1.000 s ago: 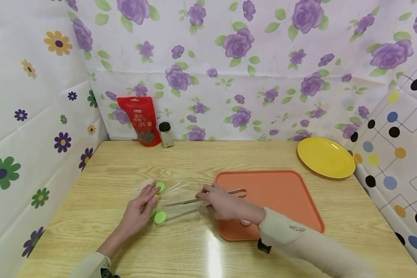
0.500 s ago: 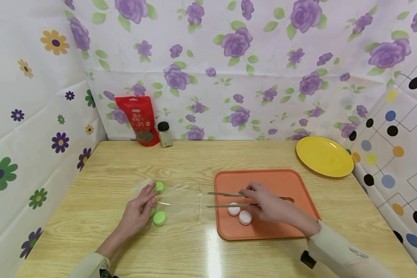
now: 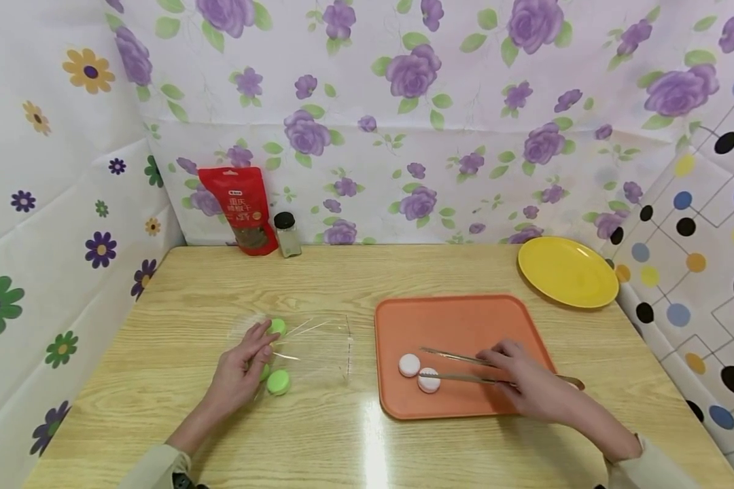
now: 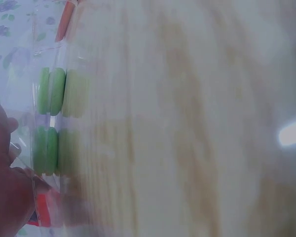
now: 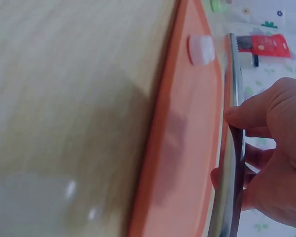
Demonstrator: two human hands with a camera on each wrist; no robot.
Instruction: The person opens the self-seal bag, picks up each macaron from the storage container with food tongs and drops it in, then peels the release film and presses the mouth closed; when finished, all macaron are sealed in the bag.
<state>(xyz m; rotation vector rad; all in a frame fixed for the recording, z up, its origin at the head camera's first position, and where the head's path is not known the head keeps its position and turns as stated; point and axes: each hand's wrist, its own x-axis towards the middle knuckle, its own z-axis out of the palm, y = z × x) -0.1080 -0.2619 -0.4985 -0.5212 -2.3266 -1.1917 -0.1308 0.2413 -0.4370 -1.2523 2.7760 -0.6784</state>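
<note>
My right hand (image 3: 535, 387) grips metal tongs (image 3: 465, 377) over the orange tray (image 3: 446, 316). The tips of the tongs stand apart, one crossing in front of the nearer of two pale macarons (image 3: 410, 365) in the head view. Toward the left of the table, my left hand (image 3: 235, 373) holds the near end of a clear plastic package (image 3: 330, 350) between thumb and fingers. Green macarons (image 3: 278, 382) lie inside it, partly hidden by the hand; the left wrist view shows two green macarons (image 4: 52, 91) through the plastic.
A yellow plate (image 3: 569, 272) stands at the back right. Along the back left are a red pouch (image 3: 241, 210) and a black-capped shaker jar (image 3: 288, 236). Patterned cloth (image 3: 373, 129) walls in the table's back and sides.
My right hand has drawn the tongs out of the clear package, moving right until they hang over the tray's pale macarons. The left hand stays at the package.
</note>
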